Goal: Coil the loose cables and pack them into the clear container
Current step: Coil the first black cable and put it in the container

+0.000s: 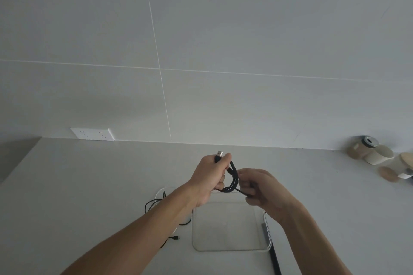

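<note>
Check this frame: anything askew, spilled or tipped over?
Yes. At the far right of the counter, a brown jar and pale cups lie tipped on their sides, with a round lid flat beside them. No spill visible. Both hands hold the black cable above the clear container; another cable lies loose.

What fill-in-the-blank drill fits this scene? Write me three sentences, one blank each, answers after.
1. Both hands, left hand and right hand, hold a coil of ____ cable.
2. The clear container under the hands holds ____ cables.
3. The wall socket sits on the ____ side of the picture.

Answers: black; no; left
</note>
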Motion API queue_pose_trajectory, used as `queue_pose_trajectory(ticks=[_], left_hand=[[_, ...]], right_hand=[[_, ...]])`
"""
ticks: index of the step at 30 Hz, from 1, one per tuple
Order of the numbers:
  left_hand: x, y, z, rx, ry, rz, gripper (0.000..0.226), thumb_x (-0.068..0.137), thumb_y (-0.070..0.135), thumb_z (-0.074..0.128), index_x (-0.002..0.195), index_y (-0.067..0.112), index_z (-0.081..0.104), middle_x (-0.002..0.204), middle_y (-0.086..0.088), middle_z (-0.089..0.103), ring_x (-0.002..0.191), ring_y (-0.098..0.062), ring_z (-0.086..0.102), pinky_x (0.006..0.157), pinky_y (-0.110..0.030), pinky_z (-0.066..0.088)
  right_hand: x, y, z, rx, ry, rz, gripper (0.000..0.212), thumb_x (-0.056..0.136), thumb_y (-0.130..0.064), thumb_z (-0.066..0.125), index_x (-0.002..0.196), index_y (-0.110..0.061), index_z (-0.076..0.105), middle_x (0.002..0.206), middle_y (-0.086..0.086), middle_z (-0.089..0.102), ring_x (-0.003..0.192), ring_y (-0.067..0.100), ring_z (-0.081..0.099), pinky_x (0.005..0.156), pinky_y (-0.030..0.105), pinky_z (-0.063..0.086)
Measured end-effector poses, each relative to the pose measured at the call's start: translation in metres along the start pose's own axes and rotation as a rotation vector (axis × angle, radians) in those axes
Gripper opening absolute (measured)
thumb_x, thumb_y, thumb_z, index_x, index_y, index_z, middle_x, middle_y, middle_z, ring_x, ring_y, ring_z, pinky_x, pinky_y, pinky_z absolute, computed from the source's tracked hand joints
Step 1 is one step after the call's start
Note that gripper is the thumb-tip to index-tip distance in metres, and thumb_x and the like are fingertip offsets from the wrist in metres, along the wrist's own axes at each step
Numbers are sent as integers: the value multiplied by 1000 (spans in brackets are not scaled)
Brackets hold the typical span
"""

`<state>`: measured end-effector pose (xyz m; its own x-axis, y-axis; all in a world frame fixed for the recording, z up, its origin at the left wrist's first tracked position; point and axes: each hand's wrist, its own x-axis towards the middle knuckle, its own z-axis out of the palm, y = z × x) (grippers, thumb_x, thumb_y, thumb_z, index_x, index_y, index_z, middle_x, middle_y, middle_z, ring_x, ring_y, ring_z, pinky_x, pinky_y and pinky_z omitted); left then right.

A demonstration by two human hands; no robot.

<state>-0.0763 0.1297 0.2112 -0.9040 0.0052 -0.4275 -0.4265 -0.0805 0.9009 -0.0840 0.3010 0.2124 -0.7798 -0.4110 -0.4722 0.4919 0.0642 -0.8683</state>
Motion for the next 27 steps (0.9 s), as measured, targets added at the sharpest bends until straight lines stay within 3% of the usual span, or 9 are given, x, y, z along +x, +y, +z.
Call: queue_pose_trajectory(ticks=[3, 7, 13, 17, 20, 24, 27], left_hand=[[-1, -1, -1, -19, 23, -2, 30, 100, 33, 55, 83, 12, 42, 57, 7, 23, 52, -15, 18, 45, -23, 23], [-2, -2, 0, -102, 18, -55, 33, 100, 31, 57, 74, 15, 44, 58, 6, 23, 50, -14, 18, 44, -22, 22], [-1, -4, -2, -222, -87, -202, 33, 101, 28, 60, 73, 17, 46, 55, 7, 22, 44, -8, 18, 39, -18, 20], [-1, -5, 3, -251, -119, -227, 32, 102, 28, 58, 72, 18, 51, 55, 8, 23, 45, -7, 18, 37, -17, 19], [-1, -3, 0, -216, -117, -227, 32, 102, 30, 58, 72, 18, 53, 57, 7, 23, 46, -8, 17, 38, -18, 17], [-2, 0, -5, -195, -125, -226, 37, 102, 31, 57, 69, 21, 46, 60, 6, 19, 47, -10, 14, 40, -19, 16], [-1, 0, -5, -189, -153, -222, 39, 103, 30, 55, 68, 23, 40, 60, 6, 16, 46, -9, 13, 39, -18, 14]], right_hand=[[2, 5, 2, 2, -61, -45, 15, 87, -15, 60, 86, -12, 45, 74, 2, 19, 62, 19, 18, 51, 26, 21], [4, 11, 5, 42, -71, -68, 20, 83, -14, 67, 77, -11, 48, 72, 5, 17, 59, 18, 18, 50, 24, 26], [7, 18, 14, -1, -59, -146, 10, 77, -9, 65, 80, -9, 55, 59, -3, 33, 51, 14, 26, 52, 25, 30], [8, 21, 25, -50, 144, -239, 11, 79, -16, 67, 72, -10, 60, 62, 3, 43, 54, 17, 37, 51, 27, 34], [9, 27, 31, -198, 308, -315, 16, 92, -20, 72, 88, -7, 64, 67, 8, 54, 55, 21, 49, 51, 31, 43], [4, 25, 33, -309, 371, -442, 5, 97, -16, 68, 96, -21, 68, 65, 11, 56, 57, 26, 56, 53, 25, 51], [5, 22, 29, -256, 421, -478, 15, 102, -14, 61, 89, -14, 69, 71, 10, 69, 64, 23, 67, 63, 35, 59]])
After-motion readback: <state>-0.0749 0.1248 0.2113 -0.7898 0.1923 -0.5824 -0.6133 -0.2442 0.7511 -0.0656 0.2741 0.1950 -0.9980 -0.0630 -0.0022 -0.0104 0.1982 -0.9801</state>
